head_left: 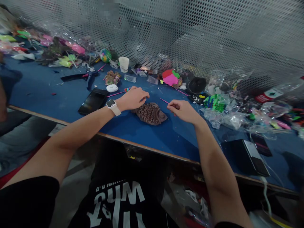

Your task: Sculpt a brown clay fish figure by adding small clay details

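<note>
A brown clay fish (152, 114) with rows of curved scales lies flat on the blue table in front of me. My left hand (136, 97), a watch on its wrist, is over the fish's upper left edge. Its fingers are loosely bent, with a gap between thumb and fingertips and nothing seen in them. Whether it touches the clay I cannot tell. To the right of the fish, my right hand (179, 109) pinches a thin purple modelling stick (163, 100), its tip pointing up and left, apart from the fish.
A black phone (93, 101) and a white earbud case (112, 88) lie left of my hands. Behind stand a paper cup (123, 64) and a pink-and-red clay piece (171, 77). Clear plastic bags (218, 118) crowd the right, near a dark box (247, 157). A perforated metal screen (152, 34) backs the table.
</note>
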The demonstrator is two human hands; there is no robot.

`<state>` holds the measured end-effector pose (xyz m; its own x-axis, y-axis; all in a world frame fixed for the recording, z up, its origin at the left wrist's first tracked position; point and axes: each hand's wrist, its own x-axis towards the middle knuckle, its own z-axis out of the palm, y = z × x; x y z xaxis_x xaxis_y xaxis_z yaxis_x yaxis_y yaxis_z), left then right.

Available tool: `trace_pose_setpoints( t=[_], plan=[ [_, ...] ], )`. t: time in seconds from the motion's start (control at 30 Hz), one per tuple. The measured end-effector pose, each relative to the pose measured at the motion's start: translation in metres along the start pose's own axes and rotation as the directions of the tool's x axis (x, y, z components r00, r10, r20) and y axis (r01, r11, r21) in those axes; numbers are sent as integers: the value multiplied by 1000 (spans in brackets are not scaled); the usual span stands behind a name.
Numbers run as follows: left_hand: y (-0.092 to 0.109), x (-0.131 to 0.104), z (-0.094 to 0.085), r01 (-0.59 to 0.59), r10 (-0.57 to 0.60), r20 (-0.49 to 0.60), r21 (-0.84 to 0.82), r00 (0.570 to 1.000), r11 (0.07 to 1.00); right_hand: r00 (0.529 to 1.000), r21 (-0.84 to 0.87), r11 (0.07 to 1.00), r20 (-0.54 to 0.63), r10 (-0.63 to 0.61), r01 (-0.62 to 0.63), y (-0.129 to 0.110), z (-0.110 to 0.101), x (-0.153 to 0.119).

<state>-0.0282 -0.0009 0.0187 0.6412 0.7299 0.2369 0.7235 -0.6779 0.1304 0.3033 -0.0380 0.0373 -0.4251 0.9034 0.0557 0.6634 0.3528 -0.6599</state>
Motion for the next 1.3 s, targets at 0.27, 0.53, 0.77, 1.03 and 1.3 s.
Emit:
trace_pose_setpoints(
  t=[0.27, 0.53, 0.77, 1.03, 1.3],
  plan=[
    [0, 1, 5, -145, 132, -99, -132, 986, 981, 993, 104, 989, -70, -93, 100, -5, 7, -2],
    [27, -6, 6, -414, 354, -297, -169, 887, 894, 977, 297, 941, -187, -107, 160, -29, 23, -6],
    [44, -10, 11, -457, 392, -341, -132, 854, 880, 985, 422, 894, -137, -102, 151, -48, 35, -8],
    [37, -9, 9, -379, 296, -416, -133, 860, 916, 975, 491, 849, -187, -117, 196, -45, 38, -7],
    [36, -7, 13, -332, 262, -378, -130, 888, 934, 965, 367, 910, -238, -108, 193, -36, 43, -6]
  ],
)
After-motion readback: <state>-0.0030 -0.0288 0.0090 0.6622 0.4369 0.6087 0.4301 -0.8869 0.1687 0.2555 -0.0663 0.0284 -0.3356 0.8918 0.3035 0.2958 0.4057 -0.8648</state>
